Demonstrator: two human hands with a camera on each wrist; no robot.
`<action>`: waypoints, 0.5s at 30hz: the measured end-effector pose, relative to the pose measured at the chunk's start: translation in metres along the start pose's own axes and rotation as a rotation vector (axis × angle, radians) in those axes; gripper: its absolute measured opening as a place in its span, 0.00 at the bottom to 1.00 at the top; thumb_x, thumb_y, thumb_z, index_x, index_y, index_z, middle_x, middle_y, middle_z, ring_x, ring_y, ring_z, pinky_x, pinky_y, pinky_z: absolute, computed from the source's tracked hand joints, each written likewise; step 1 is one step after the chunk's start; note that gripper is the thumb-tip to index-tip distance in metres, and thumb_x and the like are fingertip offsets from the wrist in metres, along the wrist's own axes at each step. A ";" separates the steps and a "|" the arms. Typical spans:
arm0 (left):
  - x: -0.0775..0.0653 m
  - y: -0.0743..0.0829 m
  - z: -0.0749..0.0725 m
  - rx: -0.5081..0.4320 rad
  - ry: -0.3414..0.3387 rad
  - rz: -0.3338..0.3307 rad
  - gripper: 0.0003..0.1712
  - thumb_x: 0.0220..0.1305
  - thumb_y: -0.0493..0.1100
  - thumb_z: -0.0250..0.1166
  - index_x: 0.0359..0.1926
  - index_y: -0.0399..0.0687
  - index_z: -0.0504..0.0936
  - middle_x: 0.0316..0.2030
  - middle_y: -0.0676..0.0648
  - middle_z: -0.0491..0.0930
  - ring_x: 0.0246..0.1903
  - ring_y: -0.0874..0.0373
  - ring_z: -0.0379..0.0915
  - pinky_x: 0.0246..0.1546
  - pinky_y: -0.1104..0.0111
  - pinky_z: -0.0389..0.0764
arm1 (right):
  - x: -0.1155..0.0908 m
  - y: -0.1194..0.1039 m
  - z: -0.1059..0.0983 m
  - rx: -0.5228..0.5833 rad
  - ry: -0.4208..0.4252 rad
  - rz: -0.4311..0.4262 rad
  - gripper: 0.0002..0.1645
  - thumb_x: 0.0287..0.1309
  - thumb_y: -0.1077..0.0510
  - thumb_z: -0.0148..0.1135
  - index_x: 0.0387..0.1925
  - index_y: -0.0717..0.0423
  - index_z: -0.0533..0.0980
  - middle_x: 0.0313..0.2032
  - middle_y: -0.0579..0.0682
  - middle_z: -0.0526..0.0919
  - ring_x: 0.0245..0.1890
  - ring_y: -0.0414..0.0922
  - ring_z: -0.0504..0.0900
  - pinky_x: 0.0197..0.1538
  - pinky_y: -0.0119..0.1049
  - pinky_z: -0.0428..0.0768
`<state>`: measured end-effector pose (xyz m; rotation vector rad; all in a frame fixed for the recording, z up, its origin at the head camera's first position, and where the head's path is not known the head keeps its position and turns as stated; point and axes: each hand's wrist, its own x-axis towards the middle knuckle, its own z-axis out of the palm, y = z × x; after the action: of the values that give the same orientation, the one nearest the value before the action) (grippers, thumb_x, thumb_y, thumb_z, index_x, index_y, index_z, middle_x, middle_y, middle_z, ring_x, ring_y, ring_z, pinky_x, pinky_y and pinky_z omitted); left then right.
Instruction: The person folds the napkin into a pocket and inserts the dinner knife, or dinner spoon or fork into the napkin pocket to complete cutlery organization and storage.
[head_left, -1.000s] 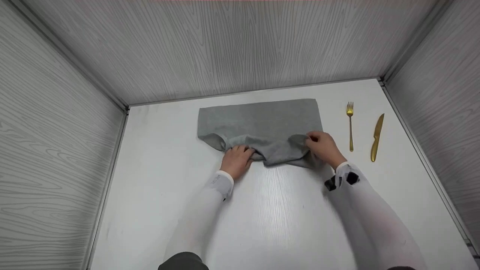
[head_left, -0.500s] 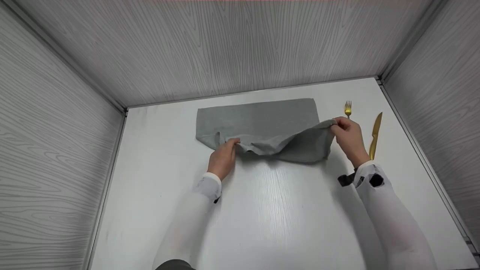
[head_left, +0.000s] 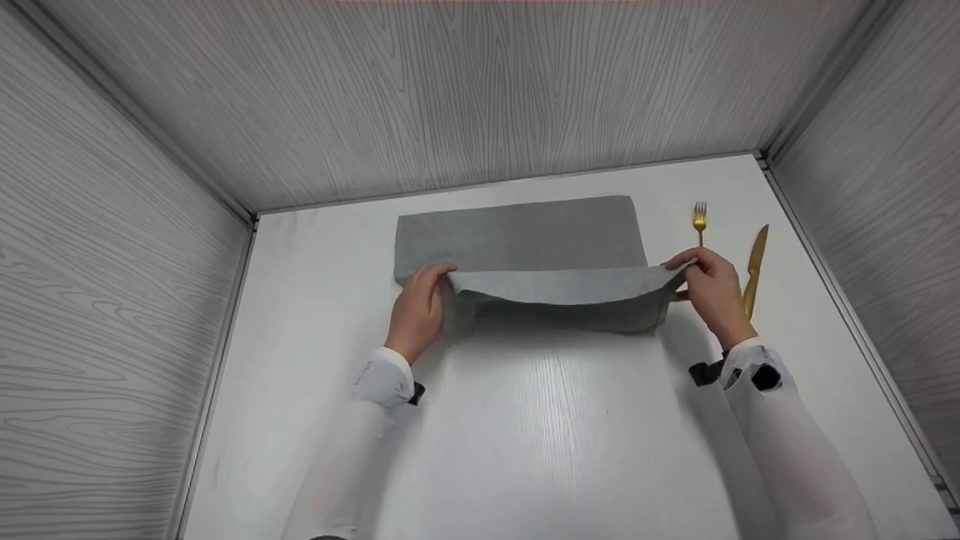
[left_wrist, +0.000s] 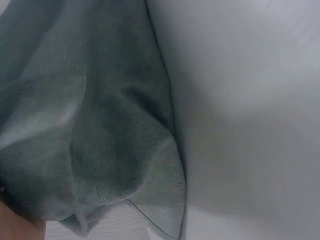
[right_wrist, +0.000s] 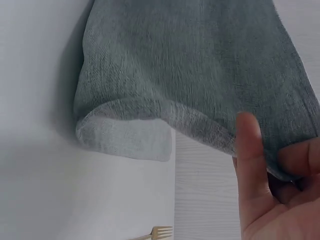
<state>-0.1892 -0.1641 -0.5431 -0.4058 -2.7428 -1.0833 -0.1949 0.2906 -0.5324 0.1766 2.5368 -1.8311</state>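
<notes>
1 worktop (head_left: 525, 450), white. 1 grey cloth (head_left: 517, 236), near the worktop's far edge, roughly midway along it: far part spread flat, done; near part held up, not yet laid down. Work judged partway. 2 hands: left hand (head_left: 418, 311) holds the raised part's left end, thumb hidden; right hand (head_left: 712, 292) pinches its right corner. 1 gold knife (head_left: 756, 262) and 1 gold fork (head_left: 700, 217), toward the worktop's far right corner. Containers: 0 seen.
</notes>
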 end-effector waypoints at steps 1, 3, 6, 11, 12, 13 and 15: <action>-0.002 0.001 -0.003 -0.010 -0.023 0.007 0.21 0.82 0.44 0.41 0.65 0.52 0.73 0.59 0.48 0.76 0.62 0.54 0.72 0.63 0.58 0.74 | -0.003 0.001 -0.001 -0.010 -0.010 0.003 0.20 0.73 0.59 0.38 0.47 0.60 0.78 0.48 0.50 0.80 0.41 0.46 0.80 0.36 0.38 0.87; -0.006 0.000 -0.008 -0.028 -0.082 0.009 0.22 0.82 0.48 0.39 0.68 0.53 0.70 0.63 0.48 0.75 0.65 0.54 0.70 0.66 0.57 0.72 | -0.009 0.004 -0.003 -0.033 -0.032 0.001 0.20 0.73 0.59 0.40 0.47 0.58 0.79 0.48 0.48 0.80 0.39 0.47 0.80 0.34 0.39 0.85; -0.016 -0.002 -0.017 -0.050 -0.206 -0.034 0.24 0.82 0.53 0.38 0.71 0.60 0.66 0.67 0.49 0.73 0.67 0.52 0.69 0.67 0.54 0.71 | -0.019 0.006 -0.007 -0.080 -0.100 -0.023 0.19 0.72 0.60 0.41 0.47 0.56 0.80 0.48 0.47 0.80 0.35 0.49 0.79 0.32 0.40 0.82; -0.034 -0.009 -0.031 -0.130 -0.472 -0.221 0.20 0.80 0.55 0.42 0.67 0.79 0.69 0.68 0.56 0.71 0.67 0.54 0.68 0.65 0.50 0.71 | -0.032 0.011 -0.013 -0.166 -0.277 -0.071 0.18 0.70 0.63 0.44 0.38 0.55 0.83 0.40 0.49 0.83 0.33 0.49 0.78 0.36 0.36 0.79; -0.037 -0.011 -0.033 -0.139 -0.518 -0.257 0.20 0.80 0.55 0.42 0.65 0.81 0.70 0.69 0.58 0.70 0.65 0.55 0.69 0.62 0.52 0.72 | -0.033 0.013 -0.013 -0.177 -0.322 -0.082 0.18 0.70 0.64 0.45 0.36 0.55 0.83 0.39 0.50 0.84 0.33 0.49 0.79 0.38 0.36 0.78; -0.040 -0.013 -0.034 -0.146 -0.562 -0.291 0.20 0.80 0.53 0.43 0.64 0.81 0.72 0.68 0.59 0.70 0.61 0.55 0.71 0.57 0.52 0.75 | -0.035 0.015 -0.013 -0.185 -0.366 -0.089 0.18 0.69 0.64 0.46 0.34 0.55 0.83 0.37 0.51 0.84 0.35 0.48 0.80 0.40 0.36 0.78; -0.045 -0.017 -0.036 -0.143 -0.641 -0.333 0.21 0.78 0.51 0.43 0.63 0.78 0.75 0.67 0.59 0.71 0.55 0.55 0.73 0.48 0.54 0.76 | -0.037 0.019 -0.012 -0.202 -0.450 -0.084 0.17 0.68 0.65 0.48 0.31 0.55 0.82 0.36 0.50 0.85 0.36 0.46 0.81 0.43 0.37 0.79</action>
<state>-0.1500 -0.2087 -0.5392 -0.3727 -3.3956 -1.4425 -0.1557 0.3048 -0.5439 -0.3124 2.4046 -1.4187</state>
